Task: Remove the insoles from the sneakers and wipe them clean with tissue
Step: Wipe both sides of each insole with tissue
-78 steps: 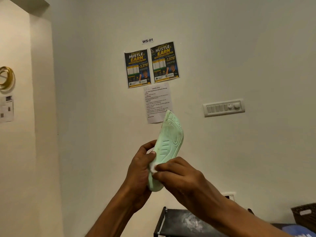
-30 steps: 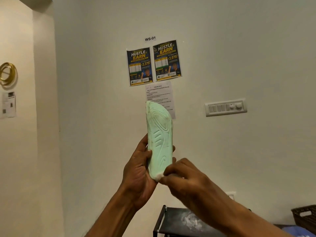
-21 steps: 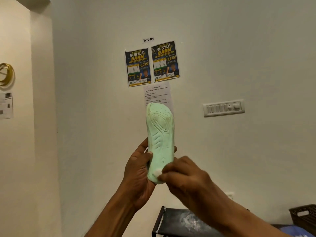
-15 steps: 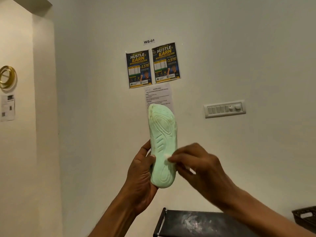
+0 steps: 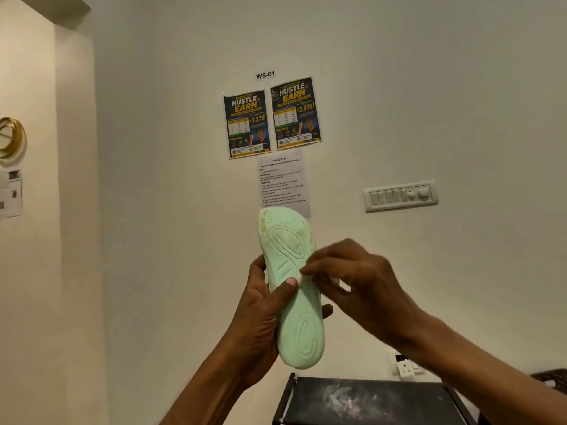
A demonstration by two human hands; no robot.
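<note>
Head view | left hand [image 5: 257, 317] is gripping insole [image 5: 294, 305] upright; right hand [image 5: 362, 286] is pinching tissue [image 5: 304, 276] against it | risk: tissue tearing under hard rubbing

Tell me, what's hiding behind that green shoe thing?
The left hand holds the insole from behind; one fingertip peeks out past its edge. Farther back is the wall, and the insole's top covers the bottom of a printed sheet. The other fingers are hidden.

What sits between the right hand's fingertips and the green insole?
A small white tissue, pinched by the right hand against the insole that the left hand holds; head view.
</note>
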